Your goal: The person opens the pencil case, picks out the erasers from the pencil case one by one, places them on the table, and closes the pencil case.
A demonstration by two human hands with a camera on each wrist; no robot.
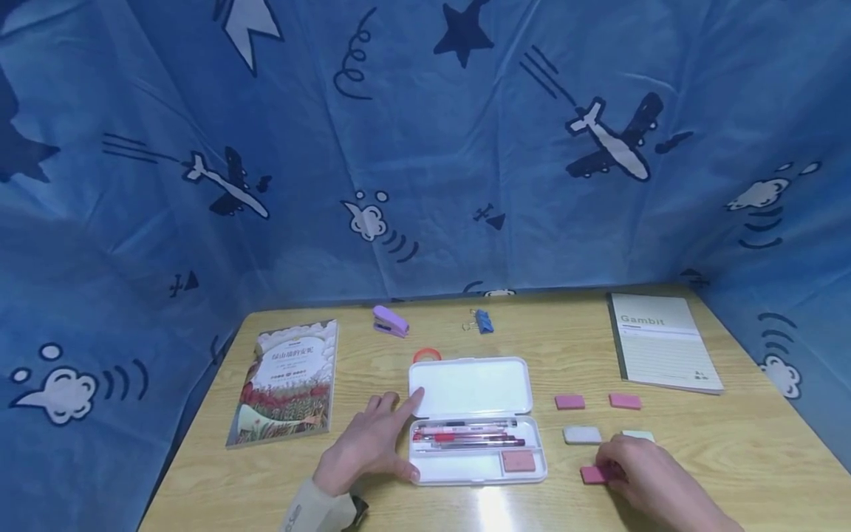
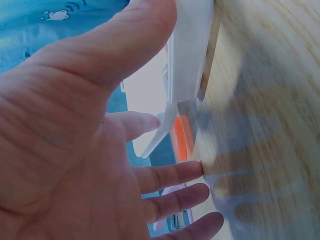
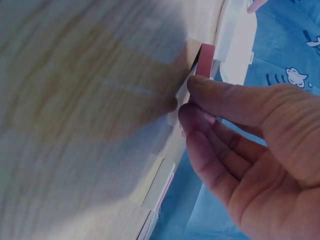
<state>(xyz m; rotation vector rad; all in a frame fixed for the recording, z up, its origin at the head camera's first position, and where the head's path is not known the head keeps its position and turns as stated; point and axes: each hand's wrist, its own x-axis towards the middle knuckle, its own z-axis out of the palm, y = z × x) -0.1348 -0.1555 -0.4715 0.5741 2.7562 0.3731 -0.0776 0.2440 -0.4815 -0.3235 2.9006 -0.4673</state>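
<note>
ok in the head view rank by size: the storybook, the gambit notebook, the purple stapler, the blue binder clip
1. storybook and Gambit notebook: look about alike, and the notebook lies farther back, so no ranking.
2. purple stapler
3. blue binder clip

The light over my table (image 1: pixel 731 458) is soft and even, fairly bright, coming from above; a white glare streak lies on the wood just below my pencil case (image 1: pixel 475 421), and its lid shines pale. Shadows under my hands are faint. From my head the backdrop bows outward at the edges. My left wrist view is sharp on skin but smeared on the wood, with finger shadows; my right wrist view is blurred, a dark shadow across the grain.
</note>
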